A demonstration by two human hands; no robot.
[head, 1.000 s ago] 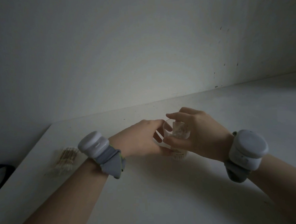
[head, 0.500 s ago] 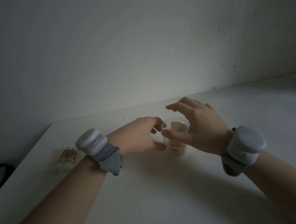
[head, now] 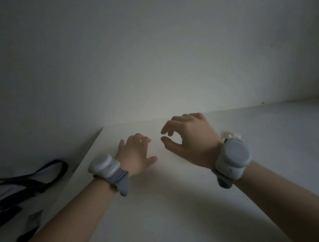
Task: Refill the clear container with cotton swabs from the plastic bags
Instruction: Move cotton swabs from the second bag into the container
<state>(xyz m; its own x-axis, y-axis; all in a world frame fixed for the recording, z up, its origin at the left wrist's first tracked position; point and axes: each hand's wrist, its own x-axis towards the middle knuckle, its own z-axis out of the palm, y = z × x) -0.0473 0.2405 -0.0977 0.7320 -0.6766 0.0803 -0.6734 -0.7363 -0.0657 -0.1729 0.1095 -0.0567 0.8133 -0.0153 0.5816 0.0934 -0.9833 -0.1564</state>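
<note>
My left hand (head: 136, 153) lies low over the white table near its left corner, fingers spread, nothing seen in it. My right hand (head: 189, 141) hovers just to its right with fingers loosely curled and thumb apart, holding nothing. Only the top of the clear container (head: 229, 134) with white swab tips shows, peeking out behind my right wrist; the grey wrist device hides the rest. No plastic bag of swabs can be seen.
The white table (head: 177, 203) meets a pale wall at the back and ends in an edge on the left (head: 79, 162). Beyond that edge, lower down, lies a light bag with dark straps (head: 29, 183).
Both hands let go of the container and moved left. The view swung left, so the container now sits behind my right wrist and the swab bag is out of sight.
</note>
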